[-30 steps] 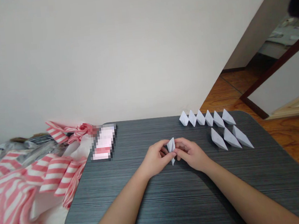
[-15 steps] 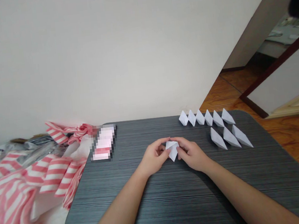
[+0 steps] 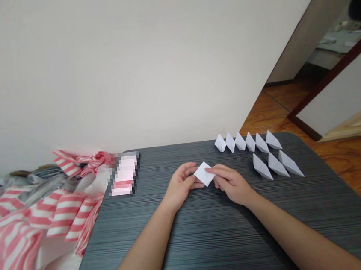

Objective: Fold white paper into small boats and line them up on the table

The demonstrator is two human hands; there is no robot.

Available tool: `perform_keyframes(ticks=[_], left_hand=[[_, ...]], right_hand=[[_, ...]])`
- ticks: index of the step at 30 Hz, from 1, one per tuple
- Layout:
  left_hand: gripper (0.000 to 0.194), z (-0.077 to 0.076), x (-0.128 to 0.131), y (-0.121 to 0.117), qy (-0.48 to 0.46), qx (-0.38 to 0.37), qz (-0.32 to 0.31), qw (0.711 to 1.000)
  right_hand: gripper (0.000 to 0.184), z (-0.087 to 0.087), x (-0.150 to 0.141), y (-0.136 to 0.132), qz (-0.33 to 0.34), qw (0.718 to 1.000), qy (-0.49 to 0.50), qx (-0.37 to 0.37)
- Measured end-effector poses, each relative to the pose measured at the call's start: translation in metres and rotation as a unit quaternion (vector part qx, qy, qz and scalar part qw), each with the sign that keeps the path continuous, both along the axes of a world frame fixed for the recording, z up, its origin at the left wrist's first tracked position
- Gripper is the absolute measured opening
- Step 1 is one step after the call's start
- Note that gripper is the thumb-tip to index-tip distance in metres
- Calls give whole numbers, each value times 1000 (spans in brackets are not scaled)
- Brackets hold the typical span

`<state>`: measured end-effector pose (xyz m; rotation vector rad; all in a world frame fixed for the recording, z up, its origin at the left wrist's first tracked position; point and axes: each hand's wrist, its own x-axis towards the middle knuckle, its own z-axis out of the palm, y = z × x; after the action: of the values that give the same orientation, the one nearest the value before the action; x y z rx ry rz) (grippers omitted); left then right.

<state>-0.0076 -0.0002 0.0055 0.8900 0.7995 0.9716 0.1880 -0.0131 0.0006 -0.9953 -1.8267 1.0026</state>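
A small folded white paper (image 3: 205, 175), now a flat diamond, is held between both hands over the middle of the dark table (image 3: 192, 245). My left hand (image 3: 180, 187) pinches its left corner between thumb and fingers. On the right side, my right hand (image 3: 232, 184) grips the edge, with the index finger lying across the upper face. Beyond my right hand stand folded paper boats: a back row of several (image 3: 239, 141) and a nearer row of three (image 3: 278, 165).
A pixelated pink-and-white rectangle (image 3: 125, 175) lies at the table's left edge. Red-and-white striped cloth (image 3: 60, 214) is heaped left of the table. A pale wall (image 3: 160, 68) rises behind; wooden floor (image 3: 268, 108) and a doorway are at right.
The paper between my hands went from a partly opened, pointed shape to a flat diamond. My right index finger moved onto its face. The boats stayed in place.
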Motion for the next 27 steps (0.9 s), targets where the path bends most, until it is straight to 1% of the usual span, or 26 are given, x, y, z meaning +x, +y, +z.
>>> perform_keyframes(ticks=[2, 4, 8, 10, 12, 14, 17, 22, 27], left_hand=[[38, -2, -1, 0, -6, -19, -19, 1000], [39, -3, -1, 0, 7, -22, -32, 999], [41, -4, 1, -1, 62, 15, -64, 996], [39, -5, 2, -1, 77, 38, -65, 994], [33, -7, 3, -2, 86, 52, -59, 993], [29, -8, 3, -2, 95, 60, -58, 992], [26, -7, 3, -2, 105, 65, -62, 990], [23, -4, 3, -3, 116, 66, -72, 988], [24, -3, 4, -3, 124, 57, -70, 988]], right_hand=[[36, -1, 0, 0, 0, 1000, -4, 7], [37, 0, 0, 0, 6, 1000, -12, 18], [38, 1, -1, 0, 29, 999, -26, 35], [38, 1, -1, -1, 35, 998, -29, 32], [39, -1, 0, -2, 20, 999, -26, 12], [40, -4, 0, -3, -9, 1000, -16, -24], [38, -7, 0, -3, -37, 997, -12, -70], [22, -3, -3, 0, -20, 990, -44, -135], [22, 1, -4, 0, -22, 988, -32, -151]])
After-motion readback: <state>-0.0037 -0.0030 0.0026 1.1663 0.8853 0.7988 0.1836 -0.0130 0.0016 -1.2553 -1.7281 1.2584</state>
